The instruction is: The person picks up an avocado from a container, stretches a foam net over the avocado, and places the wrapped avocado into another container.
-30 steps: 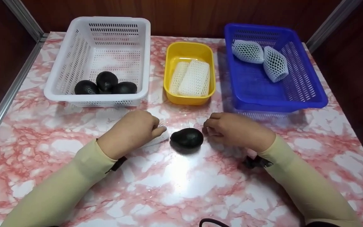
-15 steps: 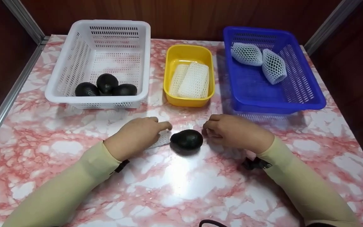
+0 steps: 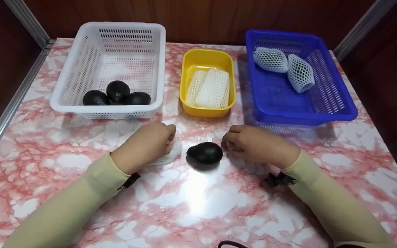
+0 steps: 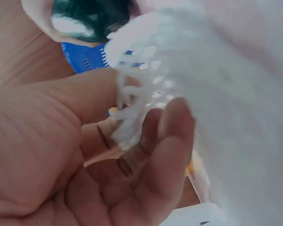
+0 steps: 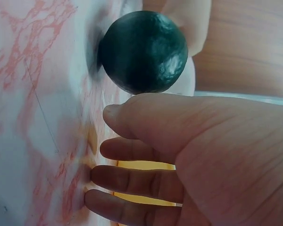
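Observation:
A dark green avocado (image 3: pixel 205 153) lies on the table between the two hands. My left hand (image 3: pixel 146 144), to its left, grips the open end of a white foam net sleeve (image 3: pixel 171 153). Close up in the left wrist view, curled fingers (image 4: pixel 172 136) are at the mesh edge of the foam net sleeve (image 4: pixel 236 122), and its other end is out of view. My right hand (image 3: pixel 258 143) rests on the table just right of the avocado. Its loosely bent fingers (image 5: pixel 132 181) hold nothing in the right wrist view, with the avocado (image 5: pixel 144 52) beyond the thumb.
A white basket (image 3: pixel 107 109) with 3 avocados stands back left. Behind the avocado is a yellow bin (image 3: pixel 207 112) holding folded foam nets (image 3: pixel 214 88). Back right, a blue basket (image 3: pixel 305 117) holds two netted avocados (image 3: pixel 300 72). A black cable (image 3: pixel 231 243) lies at the front edge.
My left hand has shifted its fingers on the foam net sleeve, reaching right and then drawing back left; more of the net now shows. The right hand and avocado stay put.

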The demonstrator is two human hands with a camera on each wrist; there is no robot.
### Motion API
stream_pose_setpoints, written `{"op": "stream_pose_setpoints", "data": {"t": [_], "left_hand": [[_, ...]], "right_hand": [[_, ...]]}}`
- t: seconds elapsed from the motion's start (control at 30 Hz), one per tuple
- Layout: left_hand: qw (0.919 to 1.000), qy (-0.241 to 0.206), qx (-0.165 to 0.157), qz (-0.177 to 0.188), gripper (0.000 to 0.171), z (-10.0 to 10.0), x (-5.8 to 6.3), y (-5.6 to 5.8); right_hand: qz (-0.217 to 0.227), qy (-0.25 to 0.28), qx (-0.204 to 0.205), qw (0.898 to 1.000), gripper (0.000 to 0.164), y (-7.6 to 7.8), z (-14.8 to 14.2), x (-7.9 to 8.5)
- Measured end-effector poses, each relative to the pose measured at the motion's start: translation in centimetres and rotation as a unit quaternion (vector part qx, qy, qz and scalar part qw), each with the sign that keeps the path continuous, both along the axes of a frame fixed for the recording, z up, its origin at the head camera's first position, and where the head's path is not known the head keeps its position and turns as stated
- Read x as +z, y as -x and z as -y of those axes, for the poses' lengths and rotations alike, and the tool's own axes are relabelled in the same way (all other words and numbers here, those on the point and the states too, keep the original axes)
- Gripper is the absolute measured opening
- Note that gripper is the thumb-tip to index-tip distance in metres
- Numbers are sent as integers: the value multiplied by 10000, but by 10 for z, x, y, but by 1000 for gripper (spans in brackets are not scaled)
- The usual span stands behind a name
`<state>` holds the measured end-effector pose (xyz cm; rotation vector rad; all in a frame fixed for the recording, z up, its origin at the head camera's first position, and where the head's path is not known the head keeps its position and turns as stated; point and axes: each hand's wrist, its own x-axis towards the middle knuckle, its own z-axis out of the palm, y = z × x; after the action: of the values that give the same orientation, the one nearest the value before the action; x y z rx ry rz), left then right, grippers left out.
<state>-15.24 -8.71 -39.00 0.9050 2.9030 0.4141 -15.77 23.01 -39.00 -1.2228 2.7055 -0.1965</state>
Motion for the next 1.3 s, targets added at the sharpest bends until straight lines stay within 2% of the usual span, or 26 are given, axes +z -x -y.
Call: {"op": "stream_pose_setpoints", "data": {"t": [0.13, 0.3, 0.43, 0.57, 0.7, 0.87, 0.93, 1.07, 1.17, 1.3], "left_hand": [[9997, -87, -196, 101, 31, 0, 5, -7], [9985, 222, -482, -121, 24, 0, 4, -15], [9981, 492, -261, 251, 12, -1, 2, -13], [9971, 513, -4, 561, 28, -3, 2, -9], [9965, 538, -164, 620, 27, -1, 1, -9], [9945, 603, -283, 814, 46, 3, 2, -10], [9937, 603, -247, 914, 52, 3, 2, -9], [9919, 591, -149, 1111, 58, 3, 4, -7], [9914, 559, -115, 1174, 60, 3, 4, -5], [9928, 533, -200, 1058, 59, 4, 2, -5]], "right_hand": [[22, -12, 24, 10000, 28, 0, 0, 0], [-35, 107, 70, 9999, 26, 0, 0, 0], [-99, 167, 76, 9998, 26, 0, -1, 0], [-31, 154, 10, 9999, 26, 1, 0, 1], [52, 180, -6, 9998, 24, 1, 0, 0], [-196, 640, -104, 9977, 22, 0, 2, 3], [-235, 985, -176, 9947, 28, -2, 3, 5], [61, 1406, -193, 9899, 54, -11, 11, 8], [136, 1297, -147, 9914, 73, -17, 22, 5], [-12, 1106, -166, 9937, 75, -22, 33, -2]]}}
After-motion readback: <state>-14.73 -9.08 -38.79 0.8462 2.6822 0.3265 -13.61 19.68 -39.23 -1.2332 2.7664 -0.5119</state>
